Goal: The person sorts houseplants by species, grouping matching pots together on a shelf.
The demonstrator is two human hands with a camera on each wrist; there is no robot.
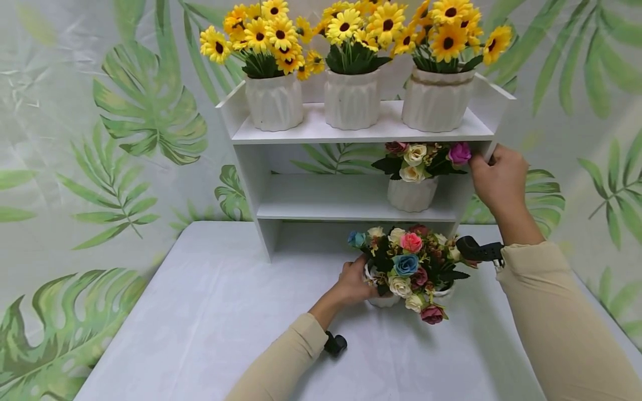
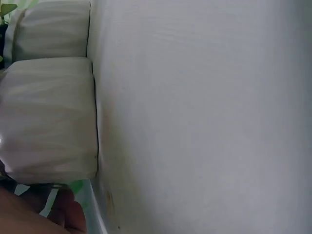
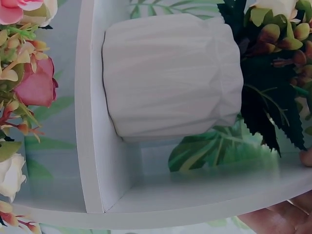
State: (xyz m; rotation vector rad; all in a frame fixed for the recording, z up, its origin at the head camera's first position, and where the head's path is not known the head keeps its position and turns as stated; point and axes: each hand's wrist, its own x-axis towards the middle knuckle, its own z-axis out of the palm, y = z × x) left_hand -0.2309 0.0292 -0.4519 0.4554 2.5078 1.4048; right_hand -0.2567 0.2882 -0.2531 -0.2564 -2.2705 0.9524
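On the table stand two white flower pots side by side, the left flower pot (image 1: 384, 301) and the right flower pot (image 1: 445, 293), filled with blue, pink, cream and dark red artificial roses (image 1: 405, 265). My left hand (image 1: 353, 281) holds the left pot at its left side; the left wrist view shows its curled fingers by the pot wall (image 2: 51, 122). My right hand (image 1: 503, 177) grips the right side panel of a white shelf (image 1: 321, 211), thumb inside. Close to that thumb is a purple rose (image 1: 458, 153) of the potted bouquet on the middle shelf, whose white pot (image 3: 170, 78) fills the right wrist view.
Three white pots of yellow daisies, left (image 1: 275, 103), middle (image 1: 352, 100) and right (image 1: 437, 103), line the top shelf. A white cloth covers the table (image 1: 200, 323). Behind hangs a leaf-printed backdrop (image 1: 150, 111).
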